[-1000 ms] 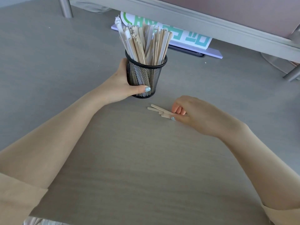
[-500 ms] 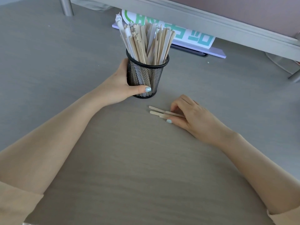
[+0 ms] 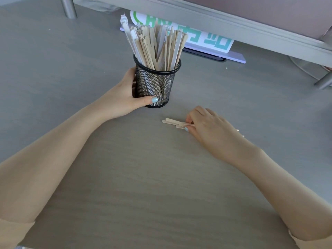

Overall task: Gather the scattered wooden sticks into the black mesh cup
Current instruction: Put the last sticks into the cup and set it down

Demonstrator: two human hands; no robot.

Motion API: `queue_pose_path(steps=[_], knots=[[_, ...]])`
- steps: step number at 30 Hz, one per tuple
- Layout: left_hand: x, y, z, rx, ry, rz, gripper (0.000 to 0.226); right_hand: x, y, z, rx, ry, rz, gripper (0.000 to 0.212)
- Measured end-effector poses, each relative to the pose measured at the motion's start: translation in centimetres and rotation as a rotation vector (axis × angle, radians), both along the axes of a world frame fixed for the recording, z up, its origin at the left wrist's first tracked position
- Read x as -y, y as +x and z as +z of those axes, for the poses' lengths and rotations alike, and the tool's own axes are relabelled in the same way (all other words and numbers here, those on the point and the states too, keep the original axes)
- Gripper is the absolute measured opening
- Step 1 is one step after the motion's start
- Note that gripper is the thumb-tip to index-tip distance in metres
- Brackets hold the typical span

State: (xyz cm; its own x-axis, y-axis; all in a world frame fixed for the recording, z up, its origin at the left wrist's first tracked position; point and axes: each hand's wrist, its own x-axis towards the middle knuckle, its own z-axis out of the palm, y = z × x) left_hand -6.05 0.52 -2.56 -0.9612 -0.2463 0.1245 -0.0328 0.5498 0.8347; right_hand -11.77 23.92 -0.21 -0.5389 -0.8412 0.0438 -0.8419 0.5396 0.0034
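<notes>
The black mesh cup (image 3: 156, 87) stands upright on the grey table, packed with several wooden sticks (image 3: 156, 45) that fan out above its rim. My left hand (image 3: 125, 97) wraps around the cup's left side, thumb across the front near the base. A few loose wooden sticks (image 3: 174, 122) lie flat on the table just right of and below the cup. My right hand (image 3: 210, 126) rests over their right ends, thumb and fingers pinched around them; the sticks still touch the table.
A white card with green print (image 3: 206, 37) leans on a lilac base (image 3: 233, 57) behind the cup, under a grey shelf edge (image 3: 233, 24). Metal legs stand at the far left (image 3: 68, 8) and far right (image 3: 325, 81).
My right hand has curled its fingers over the loose sticks and drawn them slightly together. The left hand stays on the cup. The camera has shifted a little.
</notes>
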Motion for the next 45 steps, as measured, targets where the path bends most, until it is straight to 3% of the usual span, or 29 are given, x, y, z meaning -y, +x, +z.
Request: queue_pose_path(steps=[8, 13, 23, 28, 31, 35, 39, 42, 45], knots=[[-0.2, 0.3, -0.1, -0.005, -0.001, 0.027, 0.085, -0.3, -0.4, -1.1, -0.009, -0.111, 0.045, 0.017], [-0.3, 0.5, 0.0, -0.002, 0.006, 0.032, 0.085, -0.1, -1.3, -0.4, 0.082, -0.053, 0.065, 0.024], [-0.5, 0.7, 0.1, 0.003, 0.01, 0.041, 0.088, 0.7, -2.4, 0.3, 0.014, 0.077, 0.132, 0.031], [-0.5, 0.7, 0.1, 0.005, 0.0, 0.05, 0.082, 0.6, -2.4, 0.0, 0.076, -0.006, 0.075, 0.024], [-0.5, 0.5, 0.0, 0.002, -0.007, 0.059, 0.084, -0.1, -2.4, 0.4, 0.202, -0.183, -0.01, 0.017], [-0.7, 0.4, 0.2, 0.001, -0.012, 0.073, 0.09, -0.7, -2.7, 1.8, 0.355, -0.572, -0.125, 0.006], [-0.9, 0.3, 0.3, -0.005, -0.017, 0.101, 0.086, 1.1, -3.8, 4.2, 0.504, -0.852, -0.314, 0.028], [-1.0, 0.4, 0.4, -0.013, 0.007, 0.123, 0.081, 3.6, -4.1, 7.8, 0.779, -1.32, -0.398, 0.043], [-1.0, 0.5, 0.4, -0.013, 0.006, 0.12, 0.079, 6.2, -4.1, 11.2, 1.008, -1.767, -0.29, 0.044]])
